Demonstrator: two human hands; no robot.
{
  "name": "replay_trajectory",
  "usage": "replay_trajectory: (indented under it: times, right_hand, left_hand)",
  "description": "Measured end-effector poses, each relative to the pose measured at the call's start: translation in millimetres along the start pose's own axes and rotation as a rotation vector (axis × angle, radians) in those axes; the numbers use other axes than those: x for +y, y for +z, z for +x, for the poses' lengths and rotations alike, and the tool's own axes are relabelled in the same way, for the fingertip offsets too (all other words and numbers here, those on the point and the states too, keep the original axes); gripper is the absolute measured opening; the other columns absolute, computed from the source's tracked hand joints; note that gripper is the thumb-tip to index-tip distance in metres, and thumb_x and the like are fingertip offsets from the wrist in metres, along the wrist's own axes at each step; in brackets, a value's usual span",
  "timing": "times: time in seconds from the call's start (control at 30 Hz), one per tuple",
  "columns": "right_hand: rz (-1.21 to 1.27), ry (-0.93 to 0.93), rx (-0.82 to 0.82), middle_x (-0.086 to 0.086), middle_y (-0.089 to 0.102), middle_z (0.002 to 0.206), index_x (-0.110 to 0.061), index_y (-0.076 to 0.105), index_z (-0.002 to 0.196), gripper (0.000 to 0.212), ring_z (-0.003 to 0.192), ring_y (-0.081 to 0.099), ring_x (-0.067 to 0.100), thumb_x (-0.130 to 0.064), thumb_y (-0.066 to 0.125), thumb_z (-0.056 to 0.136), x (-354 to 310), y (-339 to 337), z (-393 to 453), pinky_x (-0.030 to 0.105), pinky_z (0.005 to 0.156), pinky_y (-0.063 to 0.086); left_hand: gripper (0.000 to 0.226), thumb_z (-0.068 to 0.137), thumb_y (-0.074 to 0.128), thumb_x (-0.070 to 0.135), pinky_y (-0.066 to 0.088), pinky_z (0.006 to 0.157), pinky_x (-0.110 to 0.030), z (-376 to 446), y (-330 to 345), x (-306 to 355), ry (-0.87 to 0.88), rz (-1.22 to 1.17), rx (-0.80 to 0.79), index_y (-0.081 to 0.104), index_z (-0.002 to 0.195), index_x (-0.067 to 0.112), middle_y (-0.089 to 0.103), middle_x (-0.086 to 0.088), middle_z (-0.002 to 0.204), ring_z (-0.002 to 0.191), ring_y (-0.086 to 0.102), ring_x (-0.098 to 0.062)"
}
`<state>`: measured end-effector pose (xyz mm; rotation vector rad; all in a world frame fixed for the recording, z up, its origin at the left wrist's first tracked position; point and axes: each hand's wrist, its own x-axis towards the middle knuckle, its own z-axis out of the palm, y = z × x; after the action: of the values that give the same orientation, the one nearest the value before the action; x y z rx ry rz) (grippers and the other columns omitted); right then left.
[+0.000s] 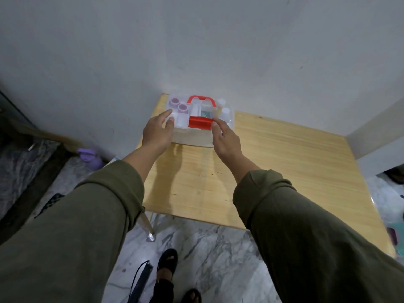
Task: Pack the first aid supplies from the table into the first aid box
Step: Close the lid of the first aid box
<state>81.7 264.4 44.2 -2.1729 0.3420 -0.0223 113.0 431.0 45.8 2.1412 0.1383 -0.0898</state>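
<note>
Here we are standing at a wooden table (284,162) that is sitting against a pale wall (196,40), and the first aid box (197,130) is resting at the table's far left corner, right beside the wall. It is a clear plastic box, and through its lid we are seeing two purple caps (178,104) near the left end and white containers further right. A red handle (201,99) is standing up on top of it, and a red latch (200,122) is lying over its front edge.

Our left hand (157,132) is reaching to the box's left end, fingers lying close together and only slightly bent, the tips touching the clear lid. Our right hand (226,139) is reaching to the front, thumb and forefinger pinching the right end of the red latch, the other fingers curling loosely behind. Both arms are wearing olive green sleeves (91,226). Below the table edge we are looking at a marble floor (207,254), and a purple bottle (89,158) is lying there by the wall on the left.
</note>
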Motion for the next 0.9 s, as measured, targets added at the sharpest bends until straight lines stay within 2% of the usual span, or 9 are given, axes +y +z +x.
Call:
replay_trajectory:
  times: [0.13, 0.23, 0.3, 0.37, 0.43, 0.53, 0.6, 0.7, 0.9]
  right_hand:
    - [-0.130, -0.032, -0.026, 0.005, 0.064, 0.121, -0.019, 0.056, 0.125, 0.045, 0.106, 0.059, 0.023, -0.044, 0.030, 0.099, 2, 0, -1, 0.035, 0.092, 0.047]
    - [-0.301, -0.118, 0.071, 0.003, 0.062, 0.112, -0.020, 0.061, 0.118, 0.039, 0.096, 0.058, 0.017, -0.046, 0.049, 0.092, 2, -1, 1, 0.032, 0.084, 0.050]
    - [-0.541, -0.242, 0.186, 0.004, 0.051, 0.119, -0.023, 0.054, 0.122, 0.044, 0.106, 0.049, 0.018, -0.048, 0.057, 0.087, 2, -5, 2, 0.033, 0.089, 0.045]
    - [-0.723, -0.325, 0.221, 0.008, 0.040, 0.135, -0.027, 0.042, 0.132, 0.056, 0.124, 0.037, 0.026, -0.050, 0.059, 0.084, 1, -8, 6, 0.040, 0.099, 0.037]
    - [-0.836, -0.331, 0.162, 0.011, 0.025, 0.150, -0.031, 0.028, 0.140, 0.068, 0.139, 0.022, 0.032, -0.050, 0.061, 0.083, 1, -7, 14, 0.048, 0.109, 0.028]
    - [-0.940, -0.305, 0.081, 0.012, 0.005, 0.158, -0.034, 0.012, 0.145, 0.080, 0.146, 0.001, 0.036, -0.051, 0.061, 0.084, 4, -1, 26, 0.057, 0.115, 0.013]
    - [-0.970, -0.298, 0.063, 0.013, 0.002, 0.159, -0.034, 0.006, 0.146, 0.084, 0.146, -0.002, 0.036, -0.050, 0.060, 0.084, 8, 4, 31, 0.058, 0.114, 0.010]
    - [-0.961, -0.290, 0.088, 0.013, 0.005, 0.158, -0.033, 0.003, 0.147, 0.086, 0.146, 0.003, 0.037, -0.049, 0.060, 0.085, 10, 13, 34, 0.061, 0.112, 0.014]
    - [-0.995, -0.300, 0.142, 0.014, 0.008, 0.157, -0.032, 0.002, 0.146, 0.086, 0.145, 0.007, 0.038, -0.050, 0.059, 0.085, 15, 20, 38, 0.063, 0.111, 0.016]
  left_hand:
    - [0.041, 0.099, 0.037, 0.037, 0.032, 0.108, -0.036, 4, 1, -3, 0.055, 0.079, 0.016, 0.042, 0.139, 0.029, 0.040, -0.004, 0.147, 0.132, 0.040, -0.024]
    - [0.045, 0.096, 0.046, 0.035, 0.030, 0.110, -0.038, 8, -1, -7, 0.131, 0.214, 0.027, 0.041, 0.139, 0.025, 0.036, -0.004, 0.150, 0.137, 0.033, -0.024]
    - [0.053, 0.093, 0.053, 0.034, 0.026, 0.111, -0.043, 9, -1, -7, 0.190, 0.350, 0.004, 0.035, 0.142, 0.027, 0.026, -0.002, 0.155, 0.142, 0.025, -0.024]
    - [0.061, 0.092, 0.056, 0.035, 0.024, 0.112, -0.047, 11, 0, -6, 0.231, 0.468, -0.027, 0.028, 0.145, 0.030, 0.016, 0.000, 0.159, 0.145, 0.017, -0.024]
    - [0.067, 0.092, 0.055, 0.036, 0.022, 0.113, -0.048, 14, 2, -4, 0.266, 0.555, -0.050, 0.019, 0.148, 0.031, 0.009, 0.000, 0.160, 0.147, 0.011, -0.024]
    - [0.070, 0.093, 0.052, 0.036, 0.023, 0.113, -0.049, 22, 6, -8, 0.309, 0.683, -0.069, 0.010, 0.149, 0.031, 0.005, -0.001, 0.161, 0.148, 0.006, -0.026]
    - [0.069, 0.095, 0.050, 0.033, 0.023, 0.113, -0.048, 26, 8, -14, 0.356, 0.747, -0.044, 0.008, 0.149, 0.032, 0.006, -0.002, 0.160, 0.147, 0.008, -0.027]
    - [0.065, 0.097, 0.046, 0.031, 0.021, 0.113, -0.046, 30, 9, -23, 0.423, 0.791, 0.017, 0.009, 0.150, 0.032, 0.011, -0.003, 0.160, 0.147, 0.011, -0.026]
    - [0.060, 0.094, 0.054, 0.023, 0.029, 0.106, -0.044, 35, 10, -28, 0.513, 0.809, 0.104, 0.026, 0.147, 0.025, 0.031, -0.010, 0.153, 0.141, 0.029, -0.029]
